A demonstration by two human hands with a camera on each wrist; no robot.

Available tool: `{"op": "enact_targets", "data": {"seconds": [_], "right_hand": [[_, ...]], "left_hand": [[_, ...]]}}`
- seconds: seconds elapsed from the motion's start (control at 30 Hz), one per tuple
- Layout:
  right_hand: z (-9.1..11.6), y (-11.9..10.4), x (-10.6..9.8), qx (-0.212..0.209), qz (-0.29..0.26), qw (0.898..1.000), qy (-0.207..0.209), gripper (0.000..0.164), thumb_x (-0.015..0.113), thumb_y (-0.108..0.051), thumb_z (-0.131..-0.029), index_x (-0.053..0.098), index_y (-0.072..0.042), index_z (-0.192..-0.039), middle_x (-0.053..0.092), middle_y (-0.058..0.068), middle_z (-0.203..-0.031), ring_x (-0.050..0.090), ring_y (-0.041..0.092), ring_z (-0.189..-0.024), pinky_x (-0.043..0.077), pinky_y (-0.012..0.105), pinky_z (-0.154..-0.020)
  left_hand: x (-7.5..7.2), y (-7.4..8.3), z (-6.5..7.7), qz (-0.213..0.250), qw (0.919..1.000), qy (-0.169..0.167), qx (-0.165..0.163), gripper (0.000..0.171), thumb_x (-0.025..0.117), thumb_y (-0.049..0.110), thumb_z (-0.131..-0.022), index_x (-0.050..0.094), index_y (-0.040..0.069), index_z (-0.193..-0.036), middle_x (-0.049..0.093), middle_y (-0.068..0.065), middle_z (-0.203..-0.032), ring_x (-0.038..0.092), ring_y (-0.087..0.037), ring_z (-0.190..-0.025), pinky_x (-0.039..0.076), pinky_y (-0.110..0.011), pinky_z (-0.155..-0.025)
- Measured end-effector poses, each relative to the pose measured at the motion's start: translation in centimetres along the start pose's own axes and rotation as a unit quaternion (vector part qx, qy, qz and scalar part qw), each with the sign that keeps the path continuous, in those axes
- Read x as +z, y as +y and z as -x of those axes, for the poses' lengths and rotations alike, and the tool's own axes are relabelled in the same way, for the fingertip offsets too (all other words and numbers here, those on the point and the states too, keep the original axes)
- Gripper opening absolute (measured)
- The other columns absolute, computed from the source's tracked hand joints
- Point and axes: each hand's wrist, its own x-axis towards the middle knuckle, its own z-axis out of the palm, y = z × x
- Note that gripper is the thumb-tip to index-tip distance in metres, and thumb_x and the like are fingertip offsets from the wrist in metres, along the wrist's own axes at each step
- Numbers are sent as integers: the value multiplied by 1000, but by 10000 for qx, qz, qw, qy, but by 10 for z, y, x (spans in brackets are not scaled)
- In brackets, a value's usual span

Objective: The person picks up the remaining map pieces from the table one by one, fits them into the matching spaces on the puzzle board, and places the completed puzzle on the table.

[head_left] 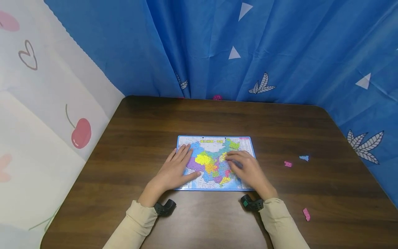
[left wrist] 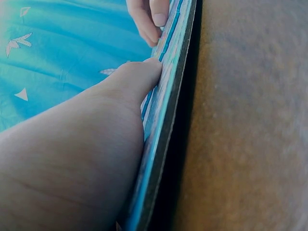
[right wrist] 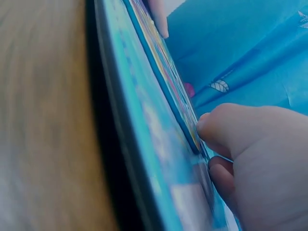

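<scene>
A China map puzzle board (head_left: 205, 185) with a blue border lies on the table in the head view, its coloured pieces mostly set in. My left hand (head_left: 175, 169) rests flat on the board's left side, fingers spread and thumb along the lower part of the map. With bent fingers and thumb, my right hand (head_left: 248, 169) pinches at a pale yellow puzzle piece (head_left: 223, 157) on the map's right half. In the right wrist view the thumb (right wrist: 204, 126) touches the raised puzzle layer (right wrist: 163, 77), while the other fingertips are partly hidden behind it.
Right of the board lie loose pieces: a pink one (head_left: 288, 164), a blue one (head_left: 304, 158) and another pink one (head_left: 306, 214) nearer the front. The brown wooden table (head_left: 124, 145) meets a blue curtain (head_left: 199, 52) at the back and a white patterned cloth (head_left: 46, 103) at left.
</scene>
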Motion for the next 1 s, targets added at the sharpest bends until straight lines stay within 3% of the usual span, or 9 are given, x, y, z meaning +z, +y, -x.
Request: {"op": "enact_targets", "data": {"seconds": [0.57, 1.0], "right_hand": [[4, 8, -9, -197, 38, 9981, 580, 23, 80, -9, -89, 79, -8, -113, 74, 9, -123, 68, 32, -118, 55, 55, -100], [6, 13, -21, 99, 194, 9972, 719, 26, 80, -8, -88, 78, -7, -115, 74, 11, -123, 68, 33, -114, 57, 55, -95]], "left_hand": [[3, -2, 0, -43, 10000, 31, 31, 95, 49, 69, -96, 23, 9, -165, 9, -6, -174, 3, -25, -162, 3, -50, -131], [3, -1, 1, -89, 10000, -7, -17, 95, 45, 72, -96, 20, 11, -165, 7, -4, -174, 1, -23, -162, 2, -49, -130]]}}
